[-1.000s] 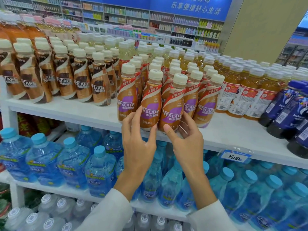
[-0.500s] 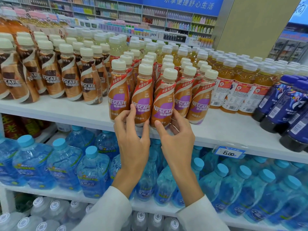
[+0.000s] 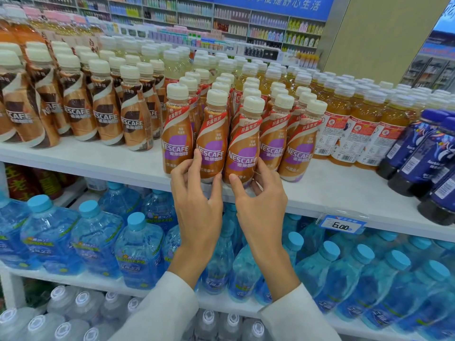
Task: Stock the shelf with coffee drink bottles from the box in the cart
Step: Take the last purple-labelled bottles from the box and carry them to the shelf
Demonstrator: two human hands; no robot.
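Left hand (image 3: 197,200) is up at the shelf lip, pinching the second bottle (image 3: 211,143) low down, fingers on one flank and thumb on the other. Right hand (image 3: 261,203) mirrors it on the third bottle (image 3: 242,151), thumb on the front near the base, fingers curled round the far side. Low grips on both, and I read that as a hold for sliding and turning: a bottle steered from the bottom stays upright and the label can be squared to the aisle.

Both bottles stand on the shelf (image 3: 98,163), at the front of the purple-label row (image 3: 273,143), touching their neighbours and close to the edge. So this looks like facing-up, the last touch of placing, not a carry. The box and the cart are out of view.

Wider out, the grouping explains the spot. Brown-label coffee bottles (image 3: 108,114) sit just to the left, tea bottles (image 3: 357,136) to the right, dark blue bottles (image 3: 418,156) beyond those, each kind in its own block. A price tag (image 3: 342,223) hangs on the shelf edge, off to the right of the hands. Water bottles (image 3: 93,244) fill the shelf below. The risk I see: the front bottles are near the lip, and a nudge forward could tip one off.
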